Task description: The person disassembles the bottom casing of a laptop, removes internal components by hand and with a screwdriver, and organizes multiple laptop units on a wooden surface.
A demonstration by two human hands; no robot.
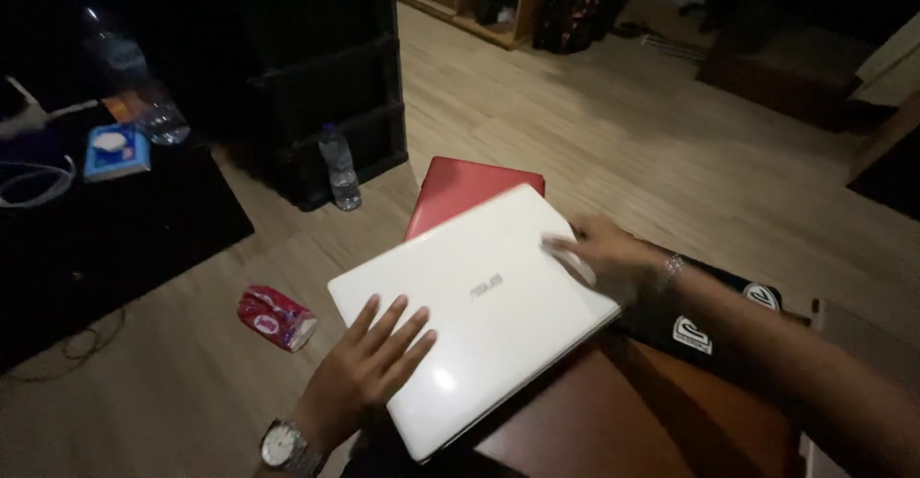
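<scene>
A closed white laptop (479, 296) lies on a dark brown table (594, 421), overhanging its edge. Under its far end sits a red laptop or case (460, 186). My left hand (369, 368), with a wristwatch on the wrist, rests flat with fingers spread on the laptop's near left corner. My right hand (604, 258), blurred and wearing a bracelet, lies on the lid's right edge, fingers pointing left. Neither hand grips anything.
A black item with white patches (714, 320) lies on the table by my right forearm. On the wooden floor are a red packet (276, 318) and a water bottle (340, 167) beside a dark cabinet (316, 76). A dark low table at left holds a blue box (115, 150) and another bottle (144, 95).
</scene>
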